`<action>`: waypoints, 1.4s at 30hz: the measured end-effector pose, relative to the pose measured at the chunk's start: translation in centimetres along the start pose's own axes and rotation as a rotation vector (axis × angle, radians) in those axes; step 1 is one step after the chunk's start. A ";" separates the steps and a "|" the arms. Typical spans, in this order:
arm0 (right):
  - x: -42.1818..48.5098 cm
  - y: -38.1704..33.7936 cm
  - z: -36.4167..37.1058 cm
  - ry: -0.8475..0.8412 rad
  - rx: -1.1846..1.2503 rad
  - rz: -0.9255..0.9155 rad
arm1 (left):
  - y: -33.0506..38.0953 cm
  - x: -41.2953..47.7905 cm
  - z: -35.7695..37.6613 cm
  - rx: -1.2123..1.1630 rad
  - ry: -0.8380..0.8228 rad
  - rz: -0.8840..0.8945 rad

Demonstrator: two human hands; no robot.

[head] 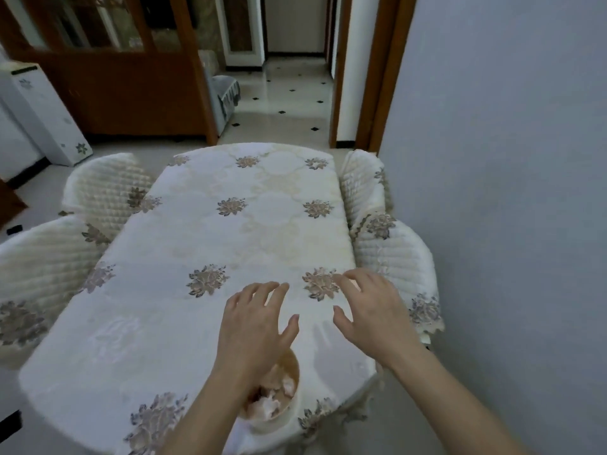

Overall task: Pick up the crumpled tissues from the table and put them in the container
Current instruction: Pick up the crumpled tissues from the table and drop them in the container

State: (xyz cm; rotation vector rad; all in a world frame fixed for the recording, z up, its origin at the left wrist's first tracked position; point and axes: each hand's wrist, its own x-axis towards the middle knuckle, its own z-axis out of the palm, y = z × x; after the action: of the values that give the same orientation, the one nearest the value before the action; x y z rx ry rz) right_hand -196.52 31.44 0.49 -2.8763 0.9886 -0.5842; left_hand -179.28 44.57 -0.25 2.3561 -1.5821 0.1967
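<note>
A round cream container (289,412) stands near the front edge of the table (197,231), partly hidden under my left forearm. Crumpled pale tissues (272,394) lie inside it. My left hand (256,326) hovers over the cloth just beyond the container, fingers spread, holding nothing. My right hand (371,310) is beside it to the right, also spread and empty, its fingertips near a flower print. I see no loose tissue on the tablecloth.
The table wears a white cloth with grey-brown flower prints. Quilted covered chairs stand at the left (42,257) and right (391,244). A grey wall (509,192) runs close along the right. A white appliance (39,116) stands far left, a tiled hallway beyond.
</note>
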 end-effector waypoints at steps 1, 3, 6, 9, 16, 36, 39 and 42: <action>-0.6 1.0 -0.4 0.004 -0.032 0.038 | 0.6 0.5 0.5 -0.006 0.000 0.044; -2.0 3.0 -1.3 0.037 -0.082 0.110 | 2.2 1.6 1.3 -0.032 0.005 0.125; -4.3 5.9 -2.9 0.115 -0.153 0.200 | 4.9 3.0 2.0 -0.062 -0.003 0.218; -6.2 8.5 -4.3 0.121 -0.224 0.294 | 7.7 4.2 2.9 -0.095 -0.022 0.303; -9.1 13.5 -6.0 0.140 -0.231 0.443 | 13.9 7.2 4.4 -0.125 -0.016 0.438; 1.6 41.8 -4.1 0.086 -0.063 0.320 | 32.0 25.3 14.8 -0.030 -0.055 0.289; 4.0 44.6 -3.9 0.059 -0.039 0.291 | 33.6 27.6 15.6 -0.030 -0.061 0.238; 5.8 46.1 -3.1 0.056 -0.013 0.249 | 34.4 29.2 16.2 -0.009 -0.049 0.202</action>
State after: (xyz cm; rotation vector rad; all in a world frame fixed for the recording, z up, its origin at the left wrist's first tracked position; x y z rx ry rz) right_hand -220.39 -8.52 -2.08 -2.6999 1.3362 -0.6410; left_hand -200.55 1.64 -1.80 2.2086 -1.8399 0.1747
